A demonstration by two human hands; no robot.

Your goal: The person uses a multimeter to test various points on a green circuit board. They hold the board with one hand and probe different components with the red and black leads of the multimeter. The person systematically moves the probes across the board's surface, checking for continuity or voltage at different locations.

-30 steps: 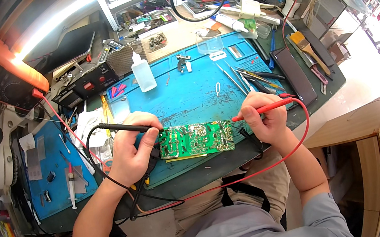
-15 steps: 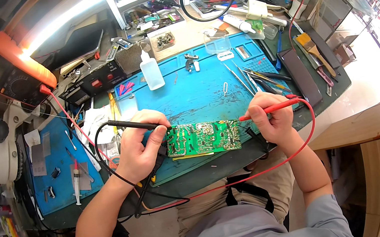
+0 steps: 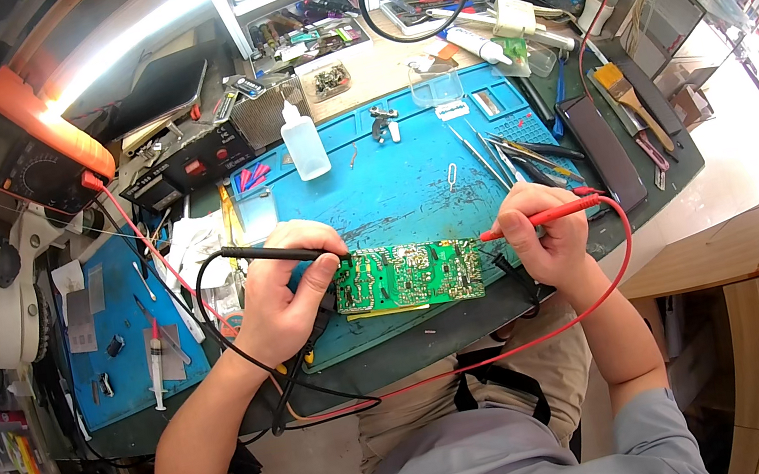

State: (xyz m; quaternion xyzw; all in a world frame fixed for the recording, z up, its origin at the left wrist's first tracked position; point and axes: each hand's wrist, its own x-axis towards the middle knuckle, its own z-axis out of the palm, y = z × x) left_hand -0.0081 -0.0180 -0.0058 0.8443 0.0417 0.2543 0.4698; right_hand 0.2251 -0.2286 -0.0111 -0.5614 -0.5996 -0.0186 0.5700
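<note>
A green circuit board (image 3: 407, 276) lies between my hands near the front edge of the blue work mat (image 3: 373, 198). My left hand (image 3: 285, 289) is closed round a black multimeter probe (image 3: 271, 253), its tip end at the board's upper left corner. My right hand (image 3: 546, 233) grips a red multimeter probe (image 3: 548, 214), whose tip end points at the board's upper right corner. Whether either tip touches the board I cannot tell. Leads run from the probes, the red one looping below my right hand. The orange multimeter (image 3: 28, 142) stands at the far left.
A white squeeze bottle (image 3: 304, 144) stands behind the board. Tweezers (image 3: 479, 158) and pliers (image 3: 532, 149) lie to the right, near a brush (image 3: 633, 106). A syringe (image 3: 157, 368) rests on the left mat. The black lead (image 3: 328, 403) hangs over the bench's front edge.
Both hands hold nearly the same pose, with the probes at the board's two ends. The whole view has shifted very slightly; nothing was taken up or let go.
</note>
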